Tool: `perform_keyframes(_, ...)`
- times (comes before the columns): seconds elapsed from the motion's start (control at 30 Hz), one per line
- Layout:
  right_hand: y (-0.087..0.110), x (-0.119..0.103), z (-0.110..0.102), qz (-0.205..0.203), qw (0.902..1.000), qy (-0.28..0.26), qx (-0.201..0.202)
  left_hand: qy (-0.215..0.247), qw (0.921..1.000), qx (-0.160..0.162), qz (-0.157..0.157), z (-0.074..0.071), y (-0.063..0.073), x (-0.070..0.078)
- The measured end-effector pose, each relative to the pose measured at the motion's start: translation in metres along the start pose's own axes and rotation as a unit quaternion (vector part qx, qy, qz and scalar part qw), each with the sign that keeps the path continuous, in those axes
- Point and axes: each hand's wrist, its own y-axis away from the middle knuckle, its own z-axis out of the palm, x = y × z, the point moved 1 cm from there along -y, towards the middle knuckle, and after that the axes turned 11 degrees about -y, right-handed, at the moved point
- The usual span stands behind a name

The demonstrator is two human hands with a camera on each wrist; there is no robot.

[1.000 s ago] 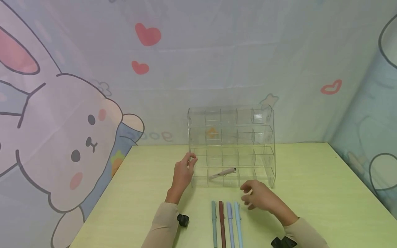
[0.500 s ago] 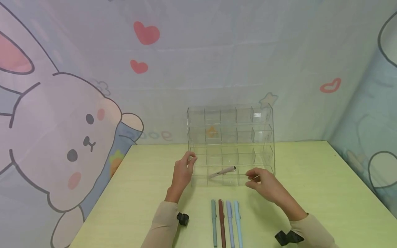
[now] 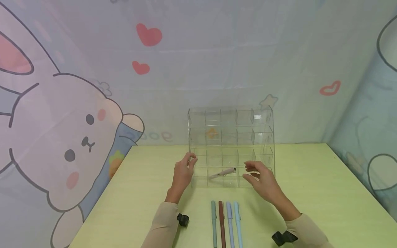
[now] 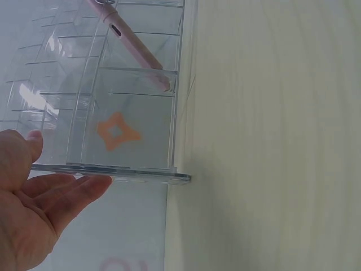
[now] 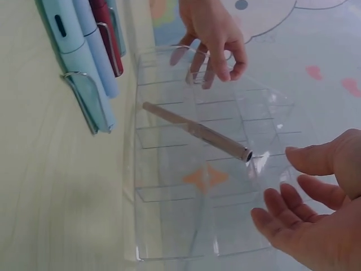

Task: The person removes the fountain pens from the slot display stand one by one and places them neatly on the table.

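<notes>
A clear acrylic rack (image 3: 230, 159) with rows of small compartments stands on the table. My left hand (image 3: 183, 172) holds its left side panel, thumb on the inner face and fingers outside in the left wrist view. A pale pink pen (image 3: 224, 173) leans tilted in the bottom row, its thicker end up to the right; the right wrist view also shows this pen (image 5: 197, 131). My right hand (image 3: 263, 181) hovers at the lower right of the rack, beside the pen's raised end, fingers loosely bent and apart, holding nothing.
Several pens lie side by side in front of the rack: a green pen (image 3: 214, 220), a dark red pen (image 3: 222, 220), a lavender pen (image 3: 230, 220) and a light blue pen (image 3: 238, 220). A printed cloth (image 3: 217, 69) hangs behind the pale yellow table (image 3: 124, 206).
My right hand has risen from above the table near the light blue pen to the rack's lower right, its fingers spreading a little. The left hand and the pink pen stay put.
</notes>
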Motion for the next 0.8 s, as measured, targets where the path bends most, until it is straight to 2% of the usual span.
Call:
perform_keyframes(0.37, -0.005, 0.018, 0.005, -0.051, 0.9986, -0.012, 0.008, 0.003, 1.0, 0.003, 0.004, 0.0, 0.0, 0.0)
perform_keyframes(0.57, -0.009, 0.027, 0.008, -0.084, 0.9964, 0.009, 0.002, 0.005, 1.0, -0.001, 0.002, -0.001, 0.0, 0.0)
perform_keyframes(0.8, -0.012, 0.026, 0.01, -0.085, 0.9962, 0.017, 0.004, 0.003, 1.0, 0.003, 0.001, -0.001, -0.001, 0.001)
